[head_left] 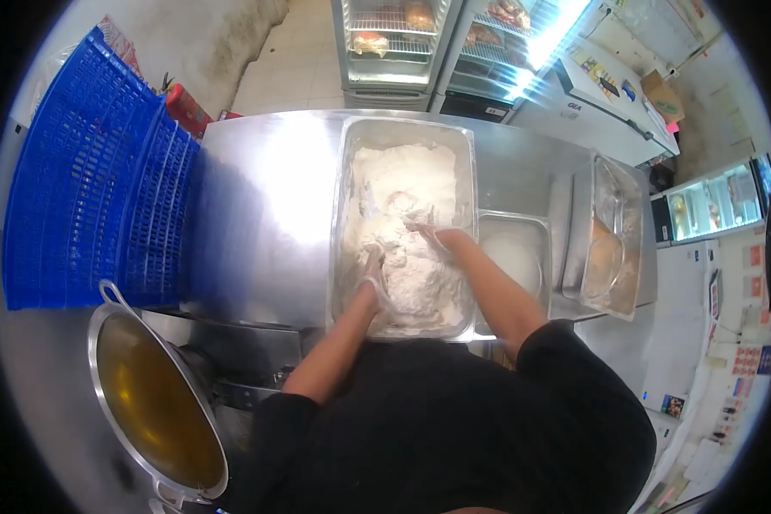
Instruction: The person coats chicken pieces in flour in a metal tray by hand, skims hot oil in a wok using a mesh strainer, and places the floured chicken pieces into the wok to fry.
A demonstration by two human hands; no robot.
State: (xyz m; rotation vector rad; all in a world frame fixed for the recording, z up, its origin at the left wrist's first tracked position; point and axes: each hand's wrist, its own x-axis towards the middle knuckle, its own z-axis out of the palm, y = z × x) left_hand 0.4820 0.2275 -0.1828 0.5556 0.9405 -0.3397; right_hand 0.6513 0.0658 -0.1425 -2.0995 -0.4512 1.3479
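commercial kitchen, steel worktable, oil-filled wok, glass-door fridges

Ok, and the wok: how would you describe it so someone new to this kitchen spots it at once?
Start at the steel table and go to its left end, by the tall blue plastic mesh. Just nearer the person is the wok, wide, with loop handles. Unlike the angular blue mesh, it is round and holds golden-brown liquid.

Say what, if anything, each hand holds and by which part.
It cannot be told: the left hand and right hand are in the flour, fingers partly hidden.
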